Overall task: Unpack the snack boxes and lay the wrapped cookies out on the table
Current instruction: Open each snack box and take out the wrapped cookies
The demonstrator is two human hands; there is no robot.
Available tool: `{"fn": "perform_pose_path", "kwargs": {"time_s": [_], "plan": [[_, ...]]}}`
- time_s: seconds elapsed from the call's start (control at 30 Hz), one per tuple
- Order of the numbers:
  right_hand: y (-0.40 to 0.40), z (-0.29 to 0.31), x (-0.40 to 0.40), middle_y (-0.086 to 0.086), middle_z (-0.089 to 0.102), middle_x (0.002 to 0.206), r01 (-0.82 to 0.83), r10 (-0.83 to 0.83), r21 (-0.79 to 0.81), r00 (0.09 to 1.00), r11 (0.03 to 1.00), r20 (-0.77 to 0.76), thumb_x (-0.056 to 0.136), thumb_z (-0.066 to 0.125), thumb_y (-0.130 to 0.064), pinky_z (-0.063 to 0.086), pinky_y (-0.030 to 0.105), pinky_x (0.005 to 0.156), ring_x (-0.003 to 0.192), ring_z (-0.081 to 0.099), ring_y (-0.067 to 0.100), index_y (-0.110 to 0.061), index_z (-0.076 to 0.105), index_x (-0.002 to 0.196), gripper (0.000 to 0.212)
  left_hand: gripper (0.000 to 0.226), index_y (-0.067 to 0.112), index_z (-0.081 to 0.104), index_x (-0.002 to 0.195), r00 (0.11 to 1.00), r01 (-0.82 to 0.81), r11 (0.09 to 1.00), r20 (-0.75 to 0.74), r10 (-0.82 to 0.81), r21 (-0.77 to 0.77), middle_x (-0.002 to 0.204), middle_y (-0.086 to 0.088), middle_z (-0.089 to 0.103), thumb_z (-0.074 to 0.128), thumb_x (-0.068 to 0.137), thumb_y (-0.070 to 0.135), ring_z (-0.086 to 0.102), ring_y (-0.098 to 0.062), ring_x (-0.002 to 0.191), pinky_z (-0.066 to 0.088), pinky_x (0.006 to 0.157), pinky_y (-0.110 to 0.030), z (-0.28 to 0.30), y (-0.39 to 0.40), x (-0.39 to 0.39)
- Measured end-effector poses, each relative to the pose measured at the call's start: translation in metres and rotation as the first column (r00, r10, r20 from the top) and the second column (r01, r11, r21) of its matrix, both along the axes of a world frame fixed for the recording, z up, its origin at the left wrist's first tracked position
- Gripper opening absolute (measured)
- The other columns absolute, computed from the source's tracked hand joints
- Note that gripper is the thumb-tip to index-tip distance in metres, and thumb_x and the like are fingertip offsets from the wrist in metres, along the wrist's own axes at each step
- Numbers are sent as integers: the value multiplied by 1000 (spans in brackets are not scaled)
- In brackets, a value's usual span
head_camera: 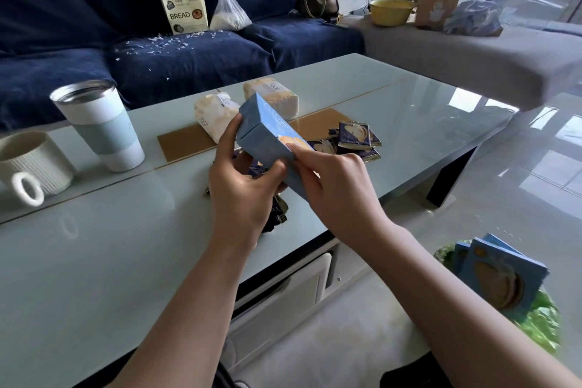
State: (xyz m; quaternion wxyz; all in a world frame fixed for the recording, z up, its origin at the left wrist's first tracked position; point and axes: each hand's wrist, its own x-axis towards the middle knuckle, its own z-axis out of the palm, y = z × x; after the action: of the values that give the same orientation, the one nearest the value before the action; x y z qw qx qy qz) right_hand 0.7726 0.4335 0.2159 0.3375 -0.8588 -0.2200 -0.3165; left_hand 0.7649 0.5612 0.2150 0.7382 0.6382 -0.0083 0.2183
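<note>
Gripping a pale blue snack box [271, 135] above the glass worktop [94, 246], a person tilts it with its far end raised. The left hand [242, 186] curls round the box's left side, thumb under it, apparently to steady it; the right hand [333, 186] pinches the near end, probably working at the flap, though whether that end is open yet cannot be told.

Wrapped cookies [356, 135] in dark purple packets already lie on the worktop just beyond the box, with more partly hidden beneath the left hand. Flattened blue boxes [500, 274] sit in a green-lined bin on the floor at right, suggesting earlier boxes are done.

Two tissue packs [271, 98], a white tumbler [100, 126] and a ribbed mug [31, 164] stand further off on the worktop. They are apart from the cookie pile, leaving room to lay more out. A bread bag [184, 9] rests on the blue sofa [63, 41] behind.
</note>
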Motion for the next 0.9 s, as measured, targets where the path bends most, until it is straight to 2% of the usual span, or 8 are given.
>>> {"fn": "perform_pose_path", "kwargs": {"time_s": [0.07,0.17,0.27,0.4,0.53,0.67,0.77,0.9], "plan": [[1,1,0,5,72,94,-82,84,74,996,994,-34,92,55,-8,54,32,77,83,62,20,-11,70,112,26,78,18,45,144,1000,-2,999,-6,1,-43,92,8,71,69,78,-16,71,-12,79,59,63,-27,2,0,0],[-6,5,5,-2,63,130,-123,138,121,983,985,-122,94,57,-12,44,20,99,122,57,13,-20,64,127,34,76,23,48,141,999,17,995,-27,-20,-97,97,4,74,73,78,-11,73,-23,91,62,68,-44,4,1,-1],[-11,7,7,1,64,124,-152,139,-49,971,987,-197,94,51,-9,48,30,86,101,62,26,-19,54,135,42,73,27,52,138,998,24,989,-60,-33,-149,109,-11,71,73,78,-9,71,-34,97,61,69,-49,5,1,-1],[-16,9,3,8,60,129,-215,195,-125,968,968,-160,90,51,1,33,10,80,103,46,17,-9,51,137,48,72,27,52,138,992,55,977,-100,-76,-204,106,-7,74,72,79,-8,72,-35,94,61,70,-50,7,7,0],[-18,8,5,-1,58,102,-188,141,-200,963,961,-228,93,51,-7,44,35,69,73,41,21,-8,51,125,32,72,32,54,132,992,70,981,-88,-87,-180,106,-8,73,72,77,-10,72,-34,95,61,70,-48,8,4,-1],[-11,4,3,3,59,96,-97,51,-217,977,971,-205,91,51,-5,49,42,64,71,49,35,-12,54,124,33,73,32,53,133,995,64,986,-71,-76,-155,110,-16,69,72,77,-12,70,-37,99,61,71,-49,8,1,-1],[-20,11,7,6,51,73,-148,90,-197,957,969,-277,91,51,-7,43,38,65,65,37,26,-13,62,117,29,74,27,52,137,994,79,987,-68,-89,-143,106,-11,68,71,78,-12,70,-35,99,62,68,-43,7,4,-2],[-30,17,9,12,60,77,-218,126,-204,913,955,-388,92,53,-8,42,35,72,69,39,21,-15,67,111,25,75,23,48,141,987,120,987,-89,-130,-109,115,-11,69,70,79,-12,70,-30,102,61,64,-35,7,6,-2]]}}
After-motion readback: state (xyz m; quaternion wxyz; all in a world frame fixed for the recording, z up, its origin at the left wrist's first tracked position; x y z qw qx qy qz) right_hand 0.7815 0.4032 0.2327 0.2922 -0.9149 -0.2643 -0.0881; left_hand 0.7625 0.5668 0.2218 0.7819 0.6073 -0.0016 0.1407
